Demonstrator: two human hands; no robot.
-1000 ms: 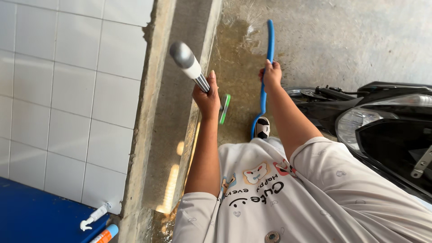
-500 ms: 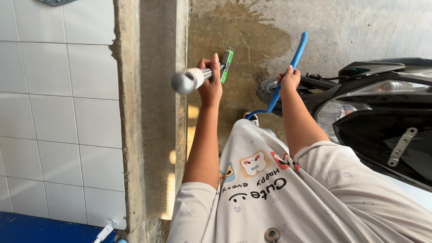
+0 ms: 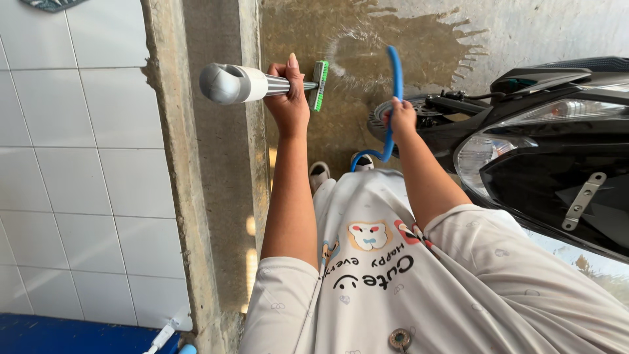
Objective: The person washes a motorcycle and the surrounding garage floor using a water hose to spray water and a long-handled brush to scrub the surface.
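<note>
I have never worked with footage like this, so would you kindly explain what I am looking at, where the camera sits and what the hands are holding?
There is no machine here: a person wears one camera on the head, and it looks down over their own chest and arms to the ground. That is why the printed shirt fills the bottom of the picture.

The left hand grips the grey handle of a long brush, whose green head points at the ground. The right hand holds a blue hose, and water is splashing out onto the wet concrete floor.

Two shoes show just beyond the shirt. On the person's right stands a black scooter with its headlight towards the camera. On the left is a concrete ledge, and past it a white tiled surface.
</note>
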